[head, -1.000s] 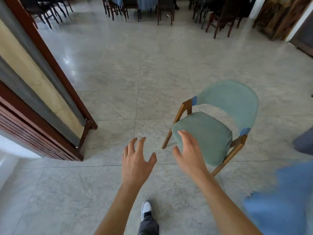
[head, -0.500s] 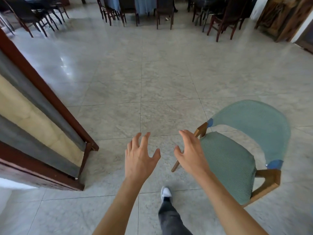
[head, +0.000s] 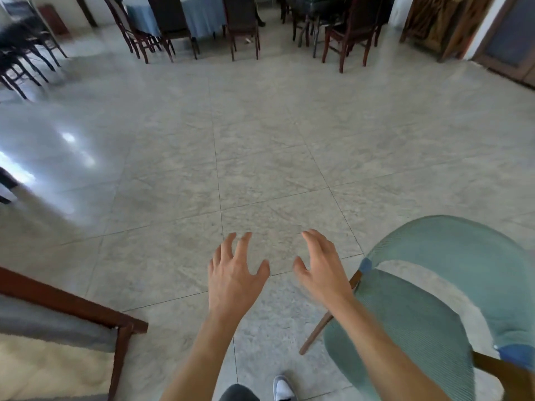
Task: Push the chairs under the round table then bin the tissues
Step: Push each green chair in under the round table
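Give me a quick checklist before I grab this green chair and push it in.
1. Left hand free, fingers spread: ok.
2. Right hand free, holding nothing: ok.
3. Green chair upright on its legs, close at the right: ok.
4. Hands on the chair: not ok, neither touches it.
5. Round table in sight: not ok, not in this view.
6. Tiled floor ahead free of obstacles: ok.

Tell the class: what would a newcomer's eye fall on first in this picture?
Two bare hands, the left hand and right hand, reach forward, fingers spread and holding nothing, over the tiled floor. A green padded chair stands at lower right. Dark wooden chairs line the far side.
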Available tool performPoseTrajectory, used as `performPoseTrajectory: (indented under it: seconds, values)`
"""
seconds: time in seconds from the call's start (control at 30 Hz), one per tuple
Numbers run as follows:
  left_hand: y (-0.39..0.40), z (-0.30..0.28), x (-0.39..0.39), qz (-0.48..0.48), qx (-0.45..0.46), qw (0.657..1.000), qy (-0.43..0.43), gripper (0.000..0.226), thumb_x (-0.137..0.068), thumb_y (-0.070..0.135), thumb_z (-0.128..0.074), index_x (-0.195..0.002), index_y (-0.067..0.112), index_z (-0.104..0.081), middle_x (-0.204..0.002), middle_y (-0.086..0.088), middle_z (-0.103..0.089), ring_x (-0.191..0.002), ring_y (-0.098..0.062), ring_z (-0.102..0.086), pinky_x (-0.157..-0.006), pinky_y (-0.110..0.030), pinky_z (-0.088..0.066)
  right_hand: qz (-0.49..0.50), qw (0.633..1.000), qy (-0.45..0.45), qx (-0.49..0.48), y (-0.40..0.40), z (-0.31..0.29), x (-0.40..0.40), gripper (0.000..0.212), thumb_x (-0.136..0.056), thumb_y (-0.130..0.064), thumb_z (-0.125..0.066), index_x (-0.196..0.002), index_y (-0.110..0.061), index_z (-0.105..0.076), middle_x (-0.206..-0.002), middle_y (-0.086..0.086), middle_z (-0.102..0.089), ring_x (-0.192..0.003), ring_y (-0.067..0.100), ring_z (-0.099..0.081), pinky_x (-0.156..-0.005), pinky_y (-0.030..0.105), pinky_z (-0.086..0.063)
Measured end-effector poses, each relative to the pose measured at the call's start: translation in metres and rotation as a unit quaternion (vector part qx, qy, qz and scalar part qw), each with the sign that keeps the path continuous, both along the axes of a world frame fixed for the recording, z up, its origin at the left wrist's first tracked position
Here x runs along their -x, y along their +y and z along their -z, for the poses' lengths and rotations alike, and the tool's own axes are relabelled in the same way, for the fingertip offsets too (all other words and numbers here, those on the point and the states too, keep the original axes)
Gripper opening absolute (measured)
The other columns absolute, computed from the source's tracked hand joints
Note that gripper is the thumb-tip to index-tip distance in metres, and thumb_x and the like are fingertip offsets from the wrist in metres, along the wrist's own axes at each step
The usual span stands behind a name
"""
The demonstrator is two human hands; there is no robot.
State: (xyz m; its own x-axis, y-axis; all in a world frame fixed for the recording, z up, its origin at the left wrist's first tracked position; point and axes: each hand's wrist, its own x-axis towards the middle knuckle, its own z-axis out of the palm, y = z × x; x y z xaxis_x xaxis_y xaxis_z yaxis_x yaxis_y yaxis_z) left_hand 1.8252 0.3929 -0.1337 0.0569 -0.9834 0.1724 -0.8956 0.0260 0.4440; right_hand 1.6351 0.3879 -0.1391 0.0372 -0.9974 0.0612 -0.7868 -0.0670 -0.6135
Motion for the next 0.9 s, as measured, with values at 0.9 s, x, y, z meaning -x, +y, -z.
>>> performPoseTrajectory:
  seconds: [0.9]
  values:
    - [-0.451, 0.01, 0.237, 0.389, -0.045, 0.92, -0.013, 0.064, -0.087, 0.052, -0.057, -0.145, 0.035, -0.036, -0.156, 0.001, -0.03, -0.141, -0.023, -0.029, -0.113, -0.046, -0.031, 0.408, 0.913, -0.02, -0.005, -0.315, 0.015, 0.185, 0.058, -0.093, -0.026, -0.056, -0.145, -0.011, -0.038, -0.154, 0.013, -0.036, -0.14, 0.032, -0.034, -0.113, 0.046, -0.034]
